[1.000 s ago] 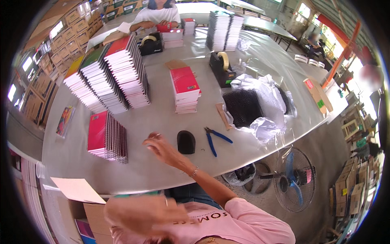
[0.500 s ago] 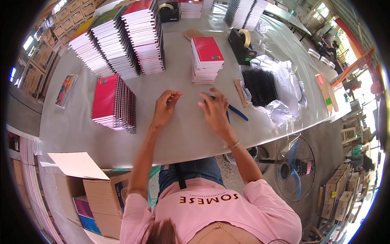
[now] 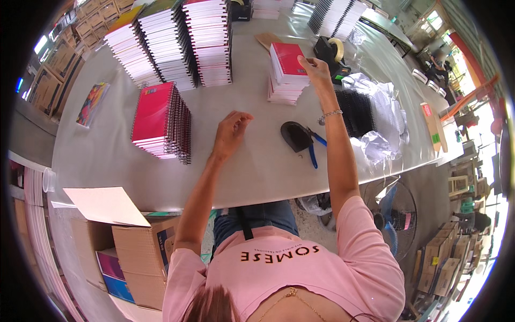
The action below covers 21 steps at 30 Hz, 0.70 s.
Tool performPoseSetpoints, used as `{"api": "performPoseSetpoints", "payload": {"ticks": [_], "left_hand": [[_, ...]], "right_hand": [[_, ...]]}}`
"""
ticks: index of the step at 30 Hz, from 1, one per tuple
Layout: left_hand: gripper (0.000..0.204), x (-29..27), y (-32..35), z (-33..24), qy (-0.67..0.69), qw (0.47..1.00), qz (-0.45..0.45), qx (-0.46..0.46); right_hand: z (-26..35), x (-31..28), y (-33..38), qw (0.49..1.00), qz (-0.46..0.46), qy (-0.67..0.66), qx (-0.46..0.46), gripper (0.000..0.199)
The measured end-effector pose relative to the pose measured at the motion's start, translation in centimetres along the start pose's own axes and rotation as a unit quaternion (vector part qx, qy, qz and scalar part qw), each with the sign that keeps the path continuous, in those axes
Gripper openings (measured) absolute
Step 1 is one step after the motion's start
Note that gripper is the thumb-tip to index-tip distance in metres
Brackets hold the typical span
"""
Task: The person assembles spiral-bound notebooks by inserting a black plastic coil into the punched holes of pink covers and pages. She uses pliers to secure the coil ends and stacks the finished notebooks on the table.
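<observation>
Since the earlier frame, our right hand (image 3: 317,68) has moved farther out, off the black pad (image 3: 296,138) and the pliers (image 3: 314,154), and has reached the red books (image 3: 287,80); our left hand (image 3: 232,131) has kept about the same place above the table (image 3: 257,177). On the uppermost red cover we note a small multicoloured printed block, close beside the right fingertips. A similar coloured mark shows on the spiral books (image 3: 154,118), to the left of the left hand. Dark lettering crosses the pink shirt (image 3: 284,271), nearer to us than either hand and upside down in our view. We also find a green label on the tape dispenser (image 3: 325,51), just beyond the right hand, and red and green labels on the card (image 3: 432,124), well to its right.

The red books stand directly at the right fingertips, beyond and to the right of the left hand. Right thumb and fingers bend at the cover's edge; we cannot tell whether they are clamped on it. Left fingers curl loosely, and whether thumb and forefinger meet we cannot tell. Black coils (image 3: 355,115) lie beside the right wrist; tall stacks (image 3: 210,48) rise beyond the left hand.
</observation>
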<state>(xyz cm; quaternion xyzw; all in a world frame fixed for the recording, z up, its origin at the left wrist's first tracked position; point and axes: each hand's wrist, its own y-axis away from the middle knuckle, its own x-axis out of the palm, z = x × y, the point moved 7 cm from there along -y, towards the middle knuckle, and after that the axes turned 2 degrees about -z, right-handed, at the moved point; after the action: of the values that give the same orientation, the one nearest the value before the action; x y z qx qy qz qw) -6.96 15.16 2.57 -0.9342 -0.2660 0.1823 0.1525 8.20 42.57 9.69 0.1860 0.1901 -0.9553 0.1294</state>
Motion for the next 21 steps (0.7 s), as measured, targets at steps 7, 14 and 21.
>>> {"api": "performPoseSetpoints", "payload": {"ticks": [7, 14, 21], "left_hand": [[0.013, -0.1, -0.5, 0.3, 0.075, 0.996, -0.044, -0.033], [0.015, 1.0, -0.5, -1.3, 0.12, 0.993, -0.016, -0.008], [0.021, 0.0, 0.1, -1.6, 0.156, 0.987, -0.027, -0.024]], "right_hand": [[1.1, -0.9, -0.4, 0.998, -0.023, 0.06, -0.017, 0.044], [0.4, -0.7, -0.7, 0.999, 0.041, -0.023, 0.006, 0.04], [1.4, -0.8, -0.5, 0.988, 0.081, -0.128, 0.028, 0.029]]}}
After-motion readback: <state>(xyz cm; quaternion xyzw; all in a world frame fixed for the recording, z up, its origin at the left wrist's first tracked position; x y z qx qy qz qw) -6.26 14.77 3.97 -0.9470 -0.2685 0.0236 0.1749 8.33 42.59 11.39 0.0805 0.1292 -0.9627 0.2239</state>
